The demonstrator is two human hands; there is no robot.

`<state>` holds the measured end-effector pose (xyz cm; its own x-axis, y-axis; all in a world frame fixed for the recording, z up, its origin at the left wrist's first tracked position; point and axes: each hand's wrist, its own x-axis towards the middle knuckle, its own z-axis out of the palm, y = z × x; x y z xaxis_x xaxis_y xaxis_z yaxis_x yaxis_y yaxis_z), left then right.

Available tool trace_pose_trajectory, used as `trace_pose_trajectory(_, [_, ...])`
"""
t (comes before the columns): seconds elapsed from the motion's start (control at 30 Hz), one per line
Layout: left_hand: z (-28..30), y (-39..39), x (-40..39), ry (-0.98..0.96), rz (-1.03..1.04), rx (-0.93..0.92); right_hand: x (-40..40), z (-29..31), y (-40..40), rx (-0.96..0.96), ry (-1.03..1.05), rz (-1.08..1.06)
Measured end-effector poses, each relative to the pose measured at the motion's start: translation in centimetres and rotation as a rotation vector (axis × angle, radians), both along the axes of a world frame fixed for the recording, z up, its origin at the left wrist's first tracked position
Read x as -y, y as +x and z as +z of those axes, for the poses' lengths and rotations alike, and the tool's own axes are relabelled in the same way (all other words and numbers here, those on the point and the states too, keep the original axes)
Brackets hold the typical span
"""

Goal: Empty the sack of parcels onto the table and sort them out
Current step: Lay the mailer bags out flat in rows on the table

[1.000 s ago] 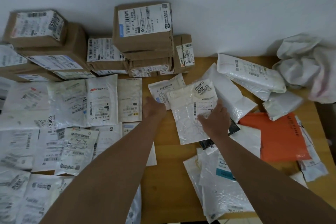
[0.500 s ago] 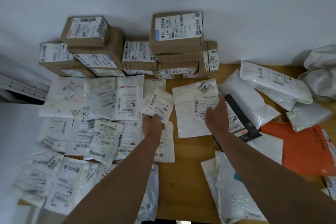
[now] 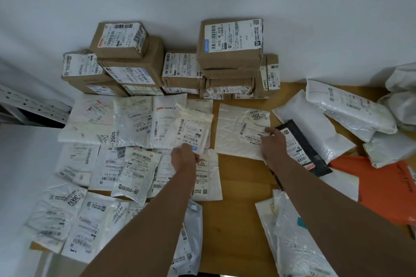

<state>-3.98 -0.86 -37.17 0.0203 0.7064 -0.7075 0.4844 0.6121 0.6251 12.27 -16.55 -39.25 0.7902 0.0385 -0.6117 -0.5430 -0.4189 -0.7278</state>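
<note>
Left hand (image 3: pixel 183 157) now pinches a small white mailer (image 3: pixel 193 130), carried toward ten o'clock over the sorted rows; right hand (image 3: pixel 273 141) presses flat on the large white parcel (image 3: pixel 236 128). Bare table (image 3: pixel 238 186) shows at six o'clock.

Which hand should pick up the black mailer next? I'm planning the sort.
Right. The right hand rests beside the black mailer; the left hand holds a white parcel.

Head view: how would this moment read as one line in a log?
left hand: holds small white parcel | right hand: rests on large white parcel | stage: sorting
</note>
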Motion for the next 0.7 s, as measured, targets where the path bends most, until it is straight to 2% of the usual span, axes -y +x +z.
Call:
trace_pose_trajectory(0.17, [0.3,-0.5,-0.3,0.058,0.044,-0.022,-1.9,-0.4,-1.6,-0.021,0.048,0.042])
trace_pose_trajectory(0.3, [0.2,-0.7,-0.6,0.083,0.015,-0.01,-2.9,-0.7,-1.9,0.034,-0.077,0.121])
trace_pose_trajectory(0.53, [0.9,-0.7,-0.1,0.105,0.05,-0.05,-2.3,-0.2,-3.8,0.456,-0.49,0.588])
trace_pose_trajectory(0.63, [1.4,-0.5,0.3,0.104,0.083,-0.021,-1.9,-0.6,-5.2,0.449,-0.596,0.833])
trace_pose_trajectory(0.7, [1.5,-0.3,0.5,0.101,0.089,-0.003,-1.4,-0.8,-5.6,0.444,-0.636,0.901])
